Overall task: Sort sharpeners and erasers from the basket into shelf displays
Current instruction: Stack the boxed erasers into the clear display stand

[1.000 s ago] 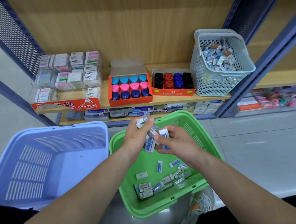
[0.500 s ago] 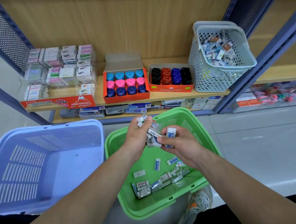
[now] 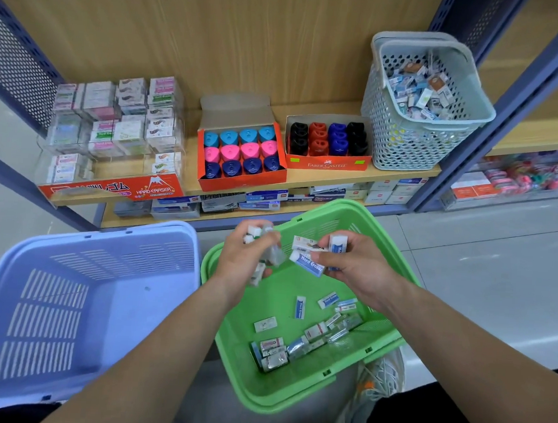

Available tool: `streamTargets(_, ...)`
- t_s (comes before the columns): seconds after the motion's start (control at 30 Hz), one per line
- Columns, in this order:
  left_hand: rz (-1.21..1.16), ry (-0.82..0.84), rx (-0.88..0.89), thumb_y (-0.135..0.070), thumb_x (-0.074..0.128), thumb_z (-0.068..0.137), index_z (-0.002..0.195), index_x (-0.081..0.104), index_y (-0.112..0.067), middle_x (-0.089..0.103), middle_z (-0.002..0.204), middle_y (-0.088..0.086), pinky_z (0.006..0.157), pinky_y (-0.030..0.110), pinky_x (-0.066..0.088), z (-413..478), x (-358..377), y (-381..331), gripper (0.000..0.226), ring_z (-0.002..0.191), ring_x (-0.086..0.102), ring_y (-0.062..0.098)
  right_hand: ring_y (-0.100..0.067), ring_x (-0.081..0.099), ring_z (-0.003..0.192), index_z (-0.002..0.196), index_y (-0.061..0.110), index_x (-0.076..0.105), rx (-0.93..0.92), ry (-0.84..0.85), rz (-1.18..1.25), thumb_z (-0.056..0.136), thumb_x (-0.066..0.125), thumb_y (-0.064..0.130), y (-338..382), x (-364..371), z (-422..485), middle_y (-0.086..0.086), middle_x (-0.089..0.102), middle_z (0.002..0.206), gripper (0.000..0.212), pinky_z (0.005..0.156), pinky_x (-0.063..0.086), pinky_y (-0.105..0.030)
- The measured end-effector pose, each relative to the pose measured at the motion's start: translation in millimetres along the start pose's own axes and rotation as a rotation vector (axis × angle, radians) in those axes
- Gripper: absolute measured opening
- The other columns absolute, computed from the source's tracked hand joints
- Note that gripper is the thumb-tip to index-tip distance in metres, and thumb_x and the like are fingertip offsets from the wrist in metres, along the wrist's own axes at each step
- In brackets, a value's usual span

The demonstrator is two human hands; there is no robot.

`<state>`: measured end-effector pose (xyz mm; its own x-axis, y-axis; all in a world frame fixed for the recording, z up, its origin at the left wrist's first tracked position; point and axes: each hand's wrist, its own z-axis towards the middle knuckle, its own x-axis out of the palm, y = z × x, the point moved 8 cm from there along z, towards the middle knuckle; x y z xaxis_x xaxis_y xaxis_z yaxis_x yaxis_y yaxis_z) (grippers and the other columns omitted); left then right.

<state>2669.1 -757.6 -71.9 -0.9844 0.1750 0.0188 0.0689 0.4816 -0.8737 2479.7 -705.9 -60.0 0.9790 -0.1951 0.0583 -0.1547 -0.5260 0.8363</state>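
While both hands hang over the green basket, the step in hand looks like gathering and squaring up erasers before shelving.

Shelf [image 3: 404, 175], far: eraser display [image 3: 113, 129] at left, two sharpener boxes [image 3: 242, 153] mid, grey basket [image 3: 406, 144] at right.

Lilac basket [image 3: 87, 232], near left, beside the green one.

Green basket [image 3: 396, 248], near centre: loose erasers [image 3: 299, 307] lie scattered on its floor, most toward the near right.

Left hand [image 3: 245, 258]: fingers curled round a clutch of small erasers [image 3: 256, 234]; blurred, count unclear.

Right hand [image 3: 359, 265]: thumb and fingers pinch three erasers. The "Hard Eraser" bar [image 3: 309, 262] is lowest, with its long axis running from far left to near right and its label up. A second bar [image 3: 337, 244] stands nearly on end above it. A white one [image 3: 305, 244] pokes left toward the other hand.

Next move, by my reading: stack the bars parallel, then reach far left to the display. That means clearing the basket rim without spilling, and the left-hand bundle looks loose.
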Motion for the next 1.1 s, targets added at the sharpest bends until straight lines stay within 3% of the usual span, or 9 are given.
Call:
streamTargets(0.13,-0.050,0.063,-0.100,-0.023,0.079,0.082,0.107,0.067,-0.022,0.070,0.109,0.016,0.058,0.029,0.056,-13,13,20,0.028,0.085,0.071,0.029,-0.031,0.072,0.093,0.084,0.010,0.064,-0.050,-0.070,0.032,0.081,0.076,-0.007,4,-4,2,-0.016,0.073,0.101,0.021,0.079,0.059,-0.034)
streamTargets(0.3,-0.200,0.060,-0.117,-0.016,0.083,0.078,0.102,0.066,-0.019,0.074,0.092,0.011,0.054,0.029,0.054,-17,28,16,0.029,0.062,0.067,0.018,-0.023,0.069,0.077,0.082,0.010,0.063,-0.079,0.009,0.023,0.083,0.076,-0.006,4,10,-3,-0.010,0.066,0.082,0.020,0.073,0.058,-0.030)
streamTargets(0.4,-0.165,0.002,-0.076,-0.011,0.084,0.078,0.103,0.067,-0.019,0.075,0.086,0.004,0.056,0.030,0.055,-17,24,7,0.031,0.061,0.066,0.018,-0.016,0.069,0.074,0.088,0.010,0.064,-0.119,0.026,-0.037,0.082,0.076,-0.005,10,15,-10,-0.005,0.066,0.084,0.021,0.072,0.058,-0.029)
streamTargets(0.7,-0.183,0.004,-0.028,-0.012,0.085,0.076,0.101,0.065,-0.019,0.076,0.090,0.005,0.063,0.034,0.059,-24,17,-13,0.033,0.071,0.072,0.021,-0.017,0.074,0.085,0.105,0.016,0.069,-0.189,0.037,-0.038,0.091,0.073,0.013,29,23,-22,-0.003,0.073,0.096,0.015,0.077,0.062,-0.036)
streamTargets(0.83,-0.207,0.004,-0.026,-0.024,0.088,0.065,0.107,0.067,-0.018,0.076,0.091,0.006,0.061,0.032,0.057,-32,20,-22,0.047,0.070,0.071,0.019,-0.023,0.074,0.093,0.106,0.019,0.071,-0.210,0.057,-0.050,0.082,0.080,0.007,36,26,-26,-0.007,0.072,0.105,0.029,0.079,0.063,-0.037)
streamTargets(0.97,-0.161,-0.031,-0.007,-0.016,0.086,0.074,0.097,0.065,-0.018,0.075,0.078,0.002,0.054,0.030,0.056,-36,15,-31,0.031,0.061,0.067,0.019,-0.021,0.073,0.087,0.105,0.016,0.072,-0.217,0.084,-0.055,0.077,0.083,0.000,41,31,-31,-0.008,0.074,0.098,0.035,0.076,0.062,-0.031)
streamTargets(1.1,-0.068,-0.072,0.034,-0.012,0.086,0.075,0.095,0.064,-0.018,0.074,0.082,0.007,0.050,0.029,0.053,-41,-7,-50,0.031,0.061,0.066,0.023,-0.024,0.072,0.102,0.119,0.009,0.066,-0.143,0.193,0.053,0.090,0.067,-0.004,44,48,-32,-0.013,0.072,0.111,0.032,0.087,0.060,-0.034)
